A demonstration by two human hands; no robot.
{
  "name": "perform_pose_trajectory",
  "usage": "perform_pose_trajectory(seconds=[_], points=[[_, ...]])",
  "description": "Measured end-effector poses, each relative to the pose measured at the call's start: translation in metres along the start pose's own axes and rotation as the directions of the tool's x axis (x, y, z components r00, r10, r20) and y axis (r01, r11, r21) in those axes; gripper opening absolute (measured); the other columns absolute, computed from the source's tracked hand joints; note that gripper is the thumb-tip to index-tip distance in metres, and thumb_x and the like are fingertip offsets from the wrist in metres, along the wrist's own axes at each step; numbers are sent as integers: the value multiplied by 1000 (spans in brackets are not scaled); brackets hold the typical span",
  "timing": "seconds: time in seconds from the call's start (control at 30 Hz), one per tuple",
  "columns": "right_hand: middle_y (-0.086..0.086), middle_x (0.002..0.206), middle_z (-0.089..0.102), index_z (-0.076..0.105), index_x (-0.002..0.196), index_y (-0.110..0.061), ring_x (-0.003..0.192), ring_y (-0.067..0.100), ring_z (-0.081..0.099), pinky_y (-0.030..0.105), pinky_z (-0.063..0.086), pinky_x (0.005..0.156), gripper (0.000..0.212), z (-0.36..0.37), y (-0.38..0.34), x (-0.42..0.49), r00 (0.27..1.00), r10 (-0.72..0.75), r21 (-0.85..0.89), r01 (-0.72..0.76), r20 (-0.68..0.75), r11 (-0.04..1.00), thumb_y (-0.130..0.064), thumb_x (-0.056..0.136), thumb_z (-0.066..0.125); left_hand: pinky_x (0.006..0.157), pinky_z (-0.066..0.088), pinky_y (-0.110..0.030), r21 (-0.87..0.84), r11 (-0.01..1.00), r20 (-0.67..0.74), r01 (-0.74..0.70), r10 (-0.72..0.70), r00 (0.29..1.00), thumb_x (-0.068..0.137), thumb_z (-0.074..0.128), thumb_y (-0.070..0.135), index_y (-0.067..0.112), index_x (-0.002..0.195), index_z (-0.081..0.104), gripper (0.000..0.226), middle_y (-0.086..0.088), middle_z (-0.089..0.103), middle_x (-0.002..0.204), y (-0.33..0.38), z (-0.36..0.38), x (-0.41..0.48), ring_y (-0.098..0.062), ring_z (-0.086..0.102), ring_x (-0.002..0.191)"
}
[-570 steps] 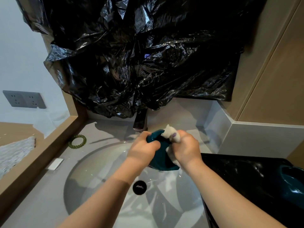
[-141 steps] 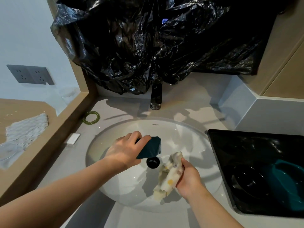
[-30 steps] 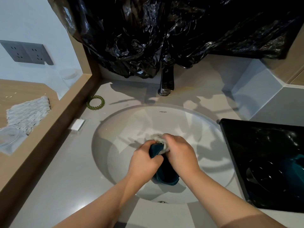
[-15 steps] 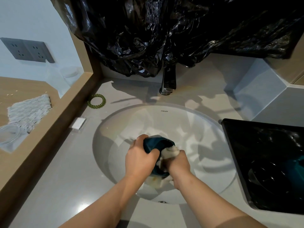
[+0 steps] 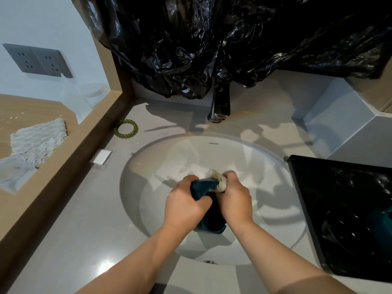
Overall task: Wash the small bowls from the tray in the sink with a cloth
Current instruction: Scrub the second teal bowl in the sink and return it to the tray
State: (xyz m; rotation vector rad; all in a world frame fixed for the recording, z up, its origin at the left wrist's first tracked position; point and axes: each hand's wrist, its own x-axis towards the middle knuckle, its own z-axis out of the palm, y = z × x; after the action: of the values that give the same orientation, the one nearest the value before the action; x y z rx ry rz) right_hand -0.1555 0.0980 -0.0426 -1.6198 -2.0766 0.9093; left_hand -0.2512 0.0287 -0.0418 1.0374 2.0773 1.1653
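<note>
Grips the teal bowl [image 5: 204, 188] with the left hand [image 5: 186, 206], fingers curled round its side. Tips it up on edge, low over the middle of the white sink [image 5: 212, 149], likely so drips fall in the basin and not on the counter [image 5: 74, 240]. Cannot tell if its bottom edge touches the basin.

Squeezes the cloth [image 5: 216, 179] in the right hand [image 5: 235, 200], all bunched up, and presses it on the bowl's rim at 12 o'clock of the bowl. Looks like the scrubbing step: one hand to hold steady, the other to rub. Shows no water coming from the tap [image 5: 220, 102] at 12 o'clock of the sink.

Has the black tray [image 5: 307, 187] at 3 o'clock of the sink, just beside the rim, close for an easy reach. Holds two more bowls in there: a dark bowl [image 5: 347, 232] near the middle and a second teal bowl [image 5: 386, 217] at the right edge, partly cut off. Cannot tell which are clean, so probably more washing to go.

Leaves small stuff well out of the way on the counter: a green hair tie [image 5: 126, 128] at 10 o'clock of the sink, a little white packet [image 5: 102, 157] at 9 o'clock. Hangs a crinkly black plastic sheet [image 5: 212, 39] over the wall at 12 o'clock, behind the tap.

Needs a firm hold here, since a wet bowl could slip and bang the sink.
</note>
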Motion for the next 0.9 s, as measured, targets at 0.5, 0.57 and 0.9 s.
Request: perform_pose_trajectory(seconds=[0.5,0.57,0.9], points=[[3,92,61,53,94,-25,84,26,59,26,44,64,34,-35,-7,15,971,168,112,-188,168,976,0,72,56,74,57,-40,-143,956,368,258,-190,910,62,66,32,29,113,44,55,-6,64,93,12,-26,13,-26,65,85],[3,94,60,54,98,-24,85,26,57,28,47,65,36,-43,-15,18,970,54,-68,-39,236,997,0,72,54,68,54,-35,-59,952,502,301,-232,833,74,70,24,21,114,49,45,-6,62,92,23,-30,26,-23,63,82],[-2,122,47,47,120,-28,115,22,46,31,43,93,44,-38,-30,18,978,-86,-110,108,190,988,-19,78,59,58,34,-28,202,963,346,177,-239,907,80,56,25,15,73,48,15,-2,51,78,42,-22,40,-17,46,69]])
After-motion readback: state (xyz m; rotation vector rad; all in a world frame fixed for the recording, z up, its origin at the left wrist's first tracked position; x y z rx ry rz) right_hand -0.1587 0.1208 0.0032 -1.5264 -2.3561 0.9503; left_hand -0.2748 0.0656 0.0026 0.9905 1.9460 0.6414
